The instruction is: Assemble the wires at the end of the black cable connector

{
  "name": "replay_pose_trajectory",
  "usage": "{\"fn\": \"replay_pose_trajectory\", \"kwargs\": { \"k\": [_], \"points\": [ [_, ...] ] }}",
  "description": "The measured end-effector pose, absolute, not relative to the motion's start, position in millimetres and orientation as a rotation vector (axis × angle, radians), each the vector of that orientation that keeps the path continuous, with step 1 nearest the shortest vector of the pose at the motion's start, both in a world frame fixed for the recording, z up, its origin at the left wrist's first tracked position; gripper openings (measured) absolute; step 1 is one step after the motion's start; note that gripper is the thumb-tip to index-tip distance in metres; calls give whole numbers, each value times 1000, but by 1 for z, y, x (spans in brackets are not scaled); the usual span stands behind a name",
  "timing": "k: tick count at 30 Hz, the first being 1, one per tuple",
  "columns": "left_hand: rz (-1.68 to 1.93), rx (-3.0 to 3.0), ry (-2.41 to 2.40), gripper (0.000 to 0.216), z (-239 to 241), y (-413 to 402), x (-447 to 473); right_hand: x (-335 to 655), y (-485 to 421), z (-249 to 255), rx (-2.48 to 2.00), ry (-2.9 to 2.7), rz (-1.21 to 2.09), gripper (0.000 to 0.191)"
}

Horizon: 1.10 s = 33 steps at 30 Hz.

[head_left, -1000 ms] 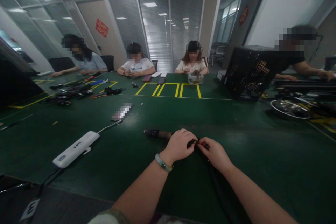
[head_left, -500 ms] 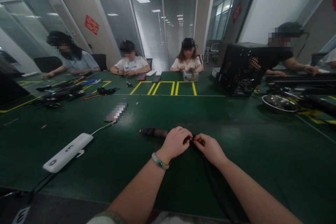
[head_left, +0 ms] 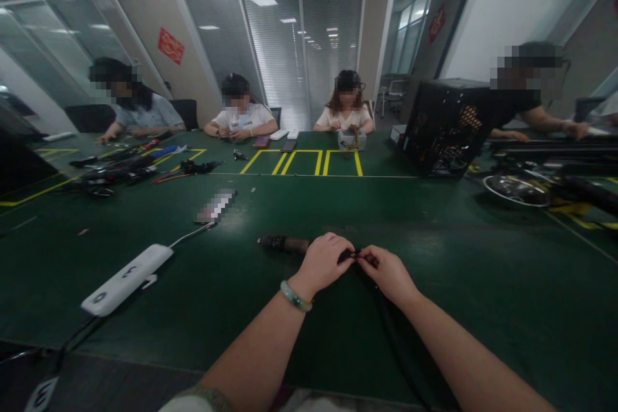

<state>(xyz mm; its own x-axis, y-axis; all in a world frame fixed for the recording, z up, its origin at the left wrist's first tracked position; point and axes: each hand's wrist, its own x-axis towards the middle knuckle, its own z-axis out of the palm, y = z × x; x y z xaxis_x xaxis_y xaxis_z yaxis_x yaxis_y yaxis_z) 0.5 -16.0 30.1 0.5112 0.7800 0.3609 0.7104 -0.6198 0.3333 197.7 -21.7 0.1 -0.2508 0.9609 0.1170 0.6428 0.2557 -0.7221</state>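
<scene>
My left hand and my right hand meet low over the green table. Both have their fingers pinched on a small dark connector between them. A black cable runs from it back toward me under my right forearm. A jade bracelet sits on my left wrist. A dark cylindrical tool lies on the table just left of my left hand, touching or nearly touching it.
A white power strip lies at the left with its cord. A black computer case stands at the right back. Tools and cables lie at the far left. Several people sit around the table's far and right sides.
The view has shifted slightly; my hands stay together on the connector with only small finger movements.
</scene>
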Motion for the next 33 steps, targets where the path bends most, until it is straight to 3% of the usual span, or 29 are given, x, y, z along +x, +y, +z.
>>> {"fn": "replay_pose_trajectory", "kwargs": {
  "k": [33],
  "points": [
    [738,2617,1283,13,32,-18,0,198,-21,-2,-1441,-1964,765,13]
  ]
}}
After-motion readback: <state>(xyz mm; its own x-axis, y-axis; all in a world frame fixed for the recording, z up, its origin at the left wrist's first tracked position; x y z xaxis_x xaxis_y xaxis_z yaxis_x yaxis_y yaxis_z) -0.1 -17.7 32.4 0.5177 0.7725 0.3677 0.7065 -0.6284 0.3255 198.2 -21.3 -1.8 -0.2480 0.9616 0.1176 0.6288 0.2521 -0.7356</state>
